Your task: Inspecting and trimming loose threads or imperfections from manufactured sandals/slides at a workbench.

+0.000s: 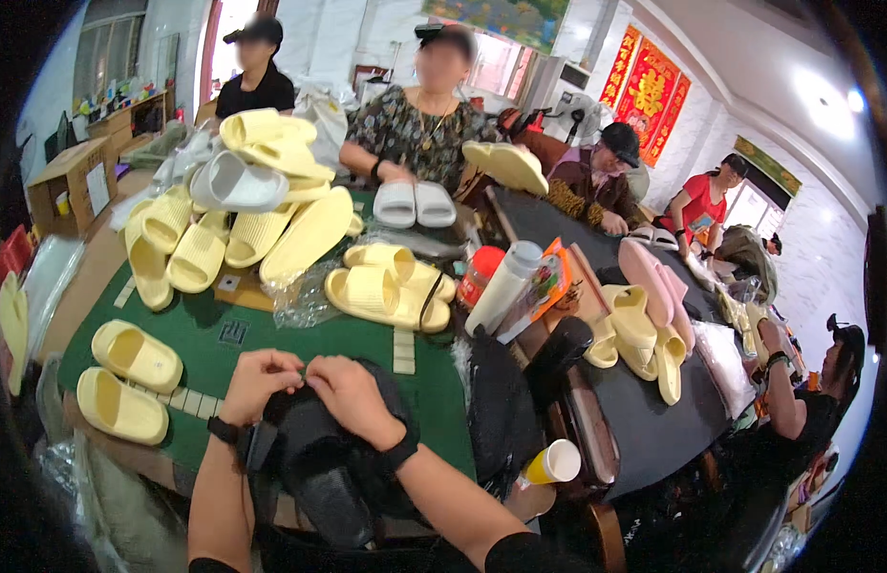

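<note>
Item: black slippers [319, 468], lying at the near edge of the green counter [300, 349]. I am pinching their upper edge with my left hand [260, 382] and right hand [352, 396], both closed on them. Step, as judged: pairing or bagging; next calls for steady grip. Yellow slippers [128, 377] lying nearby.

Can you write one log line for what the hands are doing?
left hand: on black slides | right hand: on black slides | table: green

Black slipper [319, 477] — toe hidden under right hand [352, 396].
</note>
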`<action>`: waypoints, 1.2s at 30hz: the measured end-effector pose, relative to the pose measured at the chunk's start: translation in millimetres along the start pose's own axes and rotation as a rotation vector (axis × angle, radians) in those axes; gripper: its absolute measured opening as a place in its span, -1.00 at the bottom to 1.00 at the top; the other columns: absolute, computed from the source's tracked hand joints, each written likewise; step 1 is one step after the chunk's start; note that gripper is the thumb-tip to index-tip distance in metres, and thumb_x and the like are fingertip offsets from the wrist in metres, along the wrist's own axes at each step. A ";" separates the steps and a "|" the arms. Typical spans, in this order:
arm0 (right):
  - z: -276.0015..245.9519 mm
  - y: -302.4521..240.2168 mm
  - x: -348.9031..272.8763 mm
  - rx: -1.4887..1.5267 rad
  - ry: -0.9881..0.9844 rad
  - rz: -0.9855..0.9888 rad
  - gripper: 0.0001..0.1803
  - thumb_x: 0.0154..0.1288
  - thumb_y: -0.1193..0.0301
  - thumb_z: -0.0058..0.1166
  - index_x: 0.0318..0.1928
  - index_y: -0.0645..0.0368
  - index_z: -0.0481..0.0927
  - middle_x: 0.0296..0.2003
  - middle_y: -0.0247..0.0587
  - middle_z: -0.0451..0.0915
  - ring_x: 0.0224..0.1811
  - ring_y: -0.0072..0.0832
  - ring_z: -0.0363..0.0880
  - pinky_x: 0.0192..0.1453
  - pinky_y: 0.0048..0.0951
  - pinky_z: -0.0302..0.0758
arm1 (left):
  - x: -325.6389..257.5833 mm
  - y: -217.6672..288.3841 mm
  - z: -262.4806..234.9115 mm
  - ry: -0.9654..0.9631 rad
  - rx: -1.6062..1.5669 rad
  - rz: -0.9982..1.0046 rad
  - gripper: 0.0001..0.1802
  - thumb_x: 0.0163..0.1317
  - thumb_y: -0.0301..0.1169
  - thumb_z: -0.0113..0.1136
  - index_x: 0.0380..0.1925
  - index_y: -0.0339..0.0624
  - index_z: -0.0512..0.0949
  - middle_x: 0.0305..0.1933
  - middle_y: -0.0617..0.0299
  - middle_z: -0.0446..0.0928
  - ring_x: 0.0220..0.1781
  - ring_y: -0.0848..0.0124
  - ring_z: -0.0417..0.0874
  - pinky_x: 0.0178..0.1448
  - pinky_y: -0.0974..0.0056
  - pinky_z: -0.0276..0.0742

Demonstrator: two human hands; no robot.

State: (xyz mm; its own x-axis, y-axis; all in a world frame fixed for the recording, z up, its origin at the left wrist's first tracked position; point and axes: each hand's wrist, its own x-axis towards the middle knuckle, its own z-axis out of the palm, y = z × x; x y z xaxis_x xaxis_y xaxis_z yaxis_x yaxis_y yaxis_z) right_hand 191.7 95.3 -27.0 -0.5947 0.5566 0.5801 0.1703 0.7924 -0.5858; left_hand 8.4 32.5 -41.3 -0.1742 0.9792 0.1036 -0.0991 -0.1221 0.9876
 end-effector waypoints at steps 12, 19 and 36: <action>5.7 -1.9 1.1 0.049 -0.019 0.116 -0.94 0.21 0.54 0.16 -0.30 0.25 0.60 -0.36 -0.01 0.62 -0.30 -0.09 0.62 -0.19 -0.24 0.53 | -0.8 -4.1 -1.1 -0.067 0.029 0.050 -0.90 0.17 -0.56 0.33 -0.36 -0.39 0.61 -0.37 0.15 0.64 -0.36 0.47 0.62 -0.24 0.38 0.57; 0.6 -3.5 1.5 0.094 -0.021 0.175 -0.94 0.23 0.56 0.16 -0.29 0.29 0.58 -0.40 -0.04 0.59 -0.41 -0.23 0.59 -0.26 -0.35 0.52 | 1.9 -5.6 -3.1 -0.032 -0.015 0.022 -0.90 0.18 -0.57 0.33 -0.36 -0.37 0.60 -0.34 0.17 0.65 -0.34 0.48 0.63 -0.21 0.39 0.58; 1.2 2.2 -1.3 0.093 0.029 0.073 -0.93 0.22 0.49 0.15 -0.30 0.21 0.59 -0.34 -0.05 0.61 -0.23 -0.07 0.59 -0.13 -0.20 0.53 | -1.8 3.4 6.3 -0.009 0.154 0.039 -0.94 0.12 -0.64 0.31 -0.39 -0.40 0.61 -0.43 0.18 0.63 -0.40 0.49 0.61 -0.26 0.41 0.54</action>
State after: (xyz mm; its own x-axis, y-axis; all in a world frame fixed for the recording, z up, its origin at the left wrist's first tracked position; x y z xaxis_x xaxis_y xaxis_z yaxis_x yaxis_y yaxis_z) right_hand 191.8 96.1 -29.7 -0.5599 0.6204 0.5492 0.1380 0.7234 -0.6765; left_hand 14.5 31.3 -37.4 -0.1666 0.9756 0.1430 0.0593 -0.1349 0.9891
